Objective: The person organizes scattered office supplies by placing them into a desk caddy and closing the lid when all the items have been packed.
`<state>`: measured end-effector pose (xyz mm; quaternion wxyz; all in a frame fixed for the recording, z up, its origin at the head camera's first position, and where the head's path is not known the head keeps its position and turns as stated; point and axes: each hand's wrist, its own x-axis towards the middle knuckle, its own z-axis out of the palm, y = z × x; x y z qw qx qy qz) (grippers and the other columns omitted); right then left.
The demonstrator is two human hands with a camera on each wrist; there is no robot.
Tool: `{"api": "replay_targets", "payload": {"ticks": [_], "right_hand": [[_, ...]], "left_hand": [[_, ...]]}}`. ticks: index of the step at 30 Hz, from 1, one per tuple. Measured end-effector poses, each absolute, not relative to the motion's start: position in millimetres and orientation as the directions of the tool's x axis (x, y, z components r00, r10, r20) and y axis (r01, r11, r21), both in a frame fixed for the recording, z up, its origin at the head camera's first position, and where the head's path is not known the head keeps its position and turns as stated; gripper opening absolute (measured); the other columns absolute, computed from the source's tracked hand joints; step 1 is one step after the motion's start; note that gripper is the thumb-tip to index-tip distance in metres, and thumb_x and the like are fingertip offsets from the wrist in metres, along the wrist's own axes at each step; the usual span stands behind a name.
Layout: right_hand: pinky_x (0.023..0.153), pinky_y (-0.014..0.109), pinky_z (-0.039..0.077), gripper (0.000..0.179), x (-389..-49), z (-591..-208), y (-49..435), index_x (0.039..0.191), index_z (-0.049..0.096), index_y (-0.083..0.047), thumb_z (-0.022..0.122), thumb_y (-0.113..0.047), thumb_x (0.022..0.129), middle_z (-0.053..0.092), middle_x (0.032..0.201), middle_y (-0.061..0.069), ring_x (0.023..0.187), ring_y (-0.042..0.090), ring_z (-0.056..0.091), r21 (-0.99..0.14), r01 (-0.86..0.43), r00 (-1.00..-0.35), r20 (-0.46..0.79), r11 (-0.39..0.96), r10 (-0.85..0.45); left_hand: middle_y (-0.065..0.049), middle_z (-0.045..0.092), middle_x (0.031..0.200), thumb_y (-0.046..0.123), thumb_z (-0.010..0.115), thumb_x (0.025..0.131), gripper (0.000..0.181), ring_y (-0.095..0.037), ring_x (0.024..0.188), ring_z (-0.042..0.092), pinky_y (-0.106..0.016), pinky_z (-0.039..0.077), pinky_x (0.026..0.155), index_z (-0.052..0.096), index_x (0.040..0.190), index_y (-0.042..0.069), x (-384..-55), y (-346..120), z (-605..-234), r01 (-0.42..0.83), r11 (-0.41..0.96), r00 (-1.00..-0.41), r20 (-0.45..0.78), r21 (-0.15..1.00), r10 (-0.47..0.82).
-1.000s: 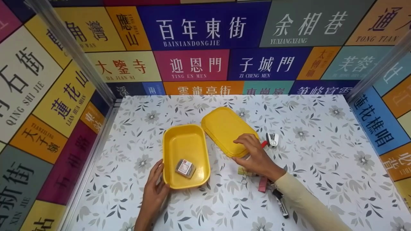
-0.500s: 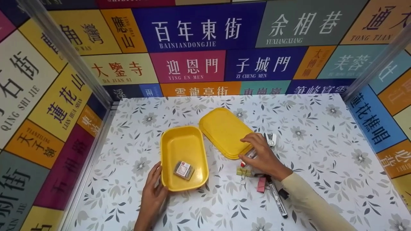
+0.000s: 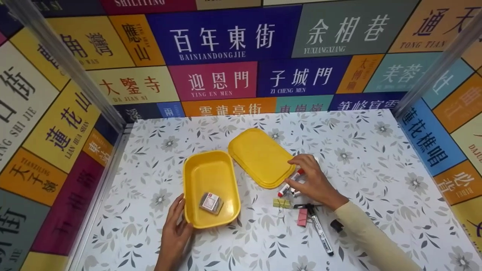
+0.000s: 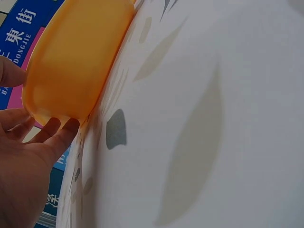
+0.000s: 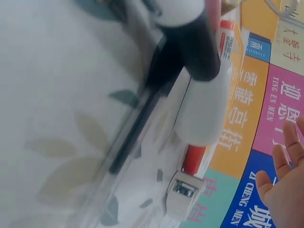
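Observation:
My left hand (image 3: 176, 224) rests against the near left corner of a yellow plastic box (image 3: 190, 177). In the left wrist view, fingertips and thumb touch the outside of that box (image 4: 76, 52). A small clear pack with a white label (image 3: 211, 203) lies inside it. My right hand (image 3: 314, 184) hovers right of the yellow lid (image 3: 261, 156), thumb and fingers apart, holding nothing. Beneath it, a red-capped marker (image 3: 284, 191) lies by the lid's edge, partly hidden. The right wrist view shows my right hand (image 5: 287, 183) with fingers spread, near a small whitish object (image 5: 184, 194).
Near my right forearm lie a yellow binder clip (image 3: 281, 203), a pink binder clip (image 3: 302, 217), a black marker (image 3: 321, 235) and a small black object (image 3: 336, 226). The flower-patterned tabletop (image 3: 342, 139) meets sign-printed walls (image 3: 222, 41) behind and at both sides.
My right hand has moved right, off the lid's near corner, exposing more of the red-capped marker. My left hand stays at the box. The head view has shifted slightly.

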<state>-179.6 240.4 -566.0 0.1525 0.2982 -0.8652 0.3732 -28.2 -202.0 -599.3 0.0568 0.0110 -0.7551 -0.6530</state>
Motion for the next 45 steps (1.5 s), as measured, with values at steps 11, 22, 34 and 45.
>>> {"api": "replay_targets", "payload": {"ticks": [11,22,34,45], "right_hand": [[0.103,0.033,0.040,0.051,-185.7,-563.2,259.6,0.123,0.065,-0.011,0.087,-0.021,0.078,0.059,0.122,0.001,0.121,0.023,0.046,-0.540,-0.618,-0.781,0.506,0.571,-0.367],[0.099,0.034,0.042,0.054,-193.8,-568.9,280.9,0.124,0.064,-0.009,0.088,-0.019,0.076,0.061,0.119,0.006,0.117,0.023,0.047,-0.551,-0.581,-0.805,0.496,0.598,-0.326],[0.100,0.047,0.042,0.058,-201.1,-577.2,299.0,0.127,0.061,-0.006,0.088,-0.019,0.077,0.057,0.125,0.010,0.120,0.028,0.046,-0.555,-0.497,-0.856,0.437,0.667,-0.275],[0.102,0.049,0.043,0.067,-205.5,-588.4,307.9,0.132,0.056,-0.005,0.089,-0.025,0.077,0.053,0.127,0.012,0.120,0.028,0.045,-0.581,-0.388,-0.914,0.342,0.715,-0.218]], "left_hand": [[0.012,0.025,0.163,-0.006,0.067,0.089,0.079,-0.012,0.149,0.027,-0.023,0.039,0.112,0.038,0.157,0.023,-27.3,-201.0,-597.2,0.003,0.151,-0.995,0.017,0.988,-0.094],[0.012,0.024,0.164,-0.001,0.068,0.091,0.076,-0.014,0.150,0.026,-0.021,0.038,0.112,0.038,0.157,0.019,-29.9,-201.2,-595.4,-0.019,0.134,-0.996,-0.007,0.991,-0.085],[0.012,0.027,0.162,-0.014,0.061,0.087,0.078,-0.014,0.147,0.031,-0.028,0.040,0.113,0.040,0.156,0.014,-30.8,-199.0,-597.6,-0.024,0.110,-0.993,-0.011,0.994,-0.114],[0.012,0.028,0.161,-0.006,0.066,0.091,0.073,-0.013,0.146,0.034,-0.028,0.038,0.114,0.040,0.156,0.016,-31.3,-197.8,-596.3,-0.047,0.077,-0.992,-0.037,0.996,-0.123]]}}
